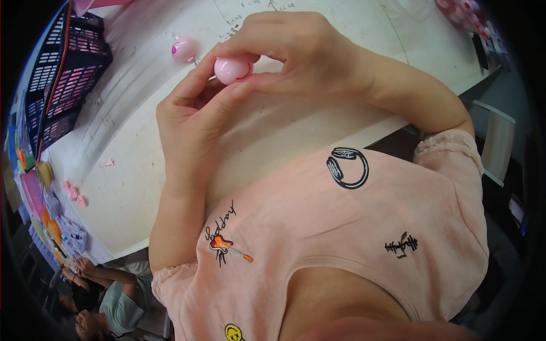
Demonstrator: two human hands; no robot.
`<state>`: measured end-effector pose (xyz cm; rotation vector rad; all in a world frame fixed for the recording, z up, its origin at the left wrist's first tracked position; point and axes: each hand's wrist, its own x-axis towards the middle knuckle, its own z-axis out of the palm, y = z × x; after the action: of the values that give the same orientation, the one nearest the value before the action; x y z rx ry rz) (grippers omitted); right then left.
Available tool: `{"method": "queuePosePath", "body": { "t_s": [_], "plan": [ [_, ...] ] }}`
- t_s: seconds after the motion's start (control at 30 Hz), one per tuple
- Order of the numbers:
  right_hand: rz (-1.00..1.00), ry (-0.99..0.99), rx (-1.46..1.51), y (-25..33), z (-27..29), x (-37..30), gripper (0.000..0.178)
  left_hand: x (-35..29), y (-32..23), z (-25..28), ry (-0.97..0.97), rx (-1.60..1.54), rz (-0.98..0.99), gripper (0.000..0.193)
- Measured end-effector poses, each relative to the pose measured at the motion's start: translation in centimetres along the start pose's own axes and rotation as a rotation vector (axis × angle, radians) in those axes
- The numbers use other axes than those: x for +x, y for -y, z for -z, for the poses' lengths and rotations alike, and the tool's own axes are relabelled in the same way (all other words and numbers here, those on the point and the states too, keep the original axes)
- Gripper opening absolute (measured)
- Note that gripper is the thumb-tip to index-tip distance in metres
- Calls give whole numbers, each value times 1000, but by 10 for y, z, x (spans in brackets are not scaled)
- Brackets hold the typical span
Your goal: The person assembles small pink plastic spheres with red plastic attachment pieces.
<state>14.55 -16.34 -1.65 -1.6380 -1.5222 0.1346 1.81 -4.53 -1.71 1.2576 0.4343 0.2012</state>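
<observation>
A glossy pink ball [232, 70] with a dark pink curved line on its side is gripped between my two hands above the white table. The fingers and thumb of my left hand [196, 105] close round its left and near side. From the right, my right hand [301, 54] pinches it with the fingers over its top and the thumb at its near right side. Just beyond my left fingers lies another pink ball [185, 50], with a darker pink spot and a small metal piece beside it.
On the left stands a dark plastic basket [71, 74]. Small pink pieces [74, 193] lie near the table's left edge. Pink and red items in clear wrapping [463, 14] sit at the far right. Another person [116, 301] works at the lower left.
</observation>
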Motion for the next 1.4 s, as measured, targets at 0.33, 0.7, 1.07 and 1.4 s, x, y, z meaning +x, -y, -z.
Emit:
{"method": "queuePosePath", "body": {
  "t_s": [0.33,0.7,1.07,1.4],
  "plan": [
    [153,-85,99,6,-1,7,33,5,-1,11,-33,61,-144,40],
    [-158,153,-404,-13,-22,53,26,19,-38,62,-158,-113,-394,36],
    [-101,387,-355,-15,11,47,23,15,-27,44,-82,40,-368,38],
    [-527,200,497,11,-2,34,26,17,-15,38,-96,455,-519,35]
  ]
}}
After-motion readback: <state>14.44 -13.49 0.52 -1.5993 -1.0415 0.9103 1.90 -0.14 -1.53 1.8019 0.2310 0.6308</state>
